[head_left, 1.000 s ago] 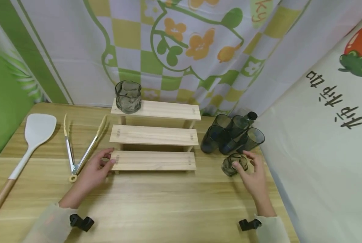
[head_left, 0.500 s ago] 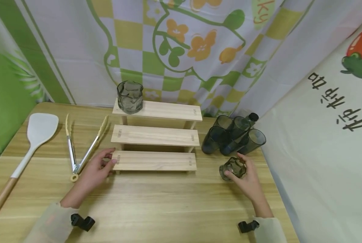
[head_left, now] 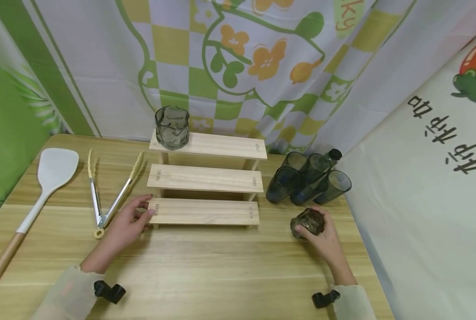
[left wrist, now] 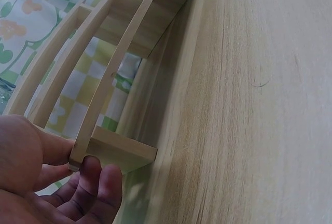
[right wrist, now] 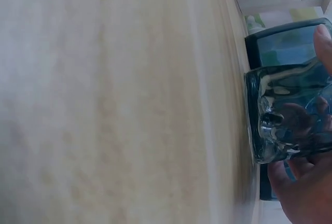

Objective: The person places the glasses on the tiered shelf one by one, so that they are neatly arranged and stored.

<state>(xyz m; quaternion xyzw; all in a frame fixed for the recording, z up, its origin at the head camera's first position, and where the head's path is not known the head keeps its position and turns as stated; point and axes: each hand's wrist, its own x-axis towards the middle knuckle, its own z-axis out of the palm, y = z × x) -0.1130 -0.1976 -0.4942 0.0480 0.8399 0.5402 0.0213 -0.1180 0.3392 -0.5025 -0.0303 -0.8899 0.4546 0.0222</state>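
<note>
A three-step wooden rack (head_left: 204,211) stands mid-table. My left hand (head_left: 128,221) pinches the left end of its lowest board, thumb on top and fingertips (left wrist: 110,178) beneath in the left wrist view. To the right of the rack, my right hand (head_left: 327,238) grips a small smoky glass tumbler (head_left: 307,222) with wavy sides, thumb on the near side and fingers around the far side. The right wrist view shows this tumbler (right wrist: 275,115) close to the table surface. A matching wavy tumbler (head_left: 172,128) sits at the left of the top board.
Several tall dark glasses (head_left: 282,184) cluster behind my right hand, with a black-capped bottle (head_left: 334,155) among them. Tongs (head_left: 101,220), spread wide, lie left of the rack. A white spatula (head_left: 56,169) with a wooden handle lies at far left. A patterned curtain (head_left: 230,53) hangs behind.
My right hand has drawn a little toward me and left, its fingers closing further around the tumbler, which has shifted slightly nearer. The left hand keeps its place on the rack.
</note>
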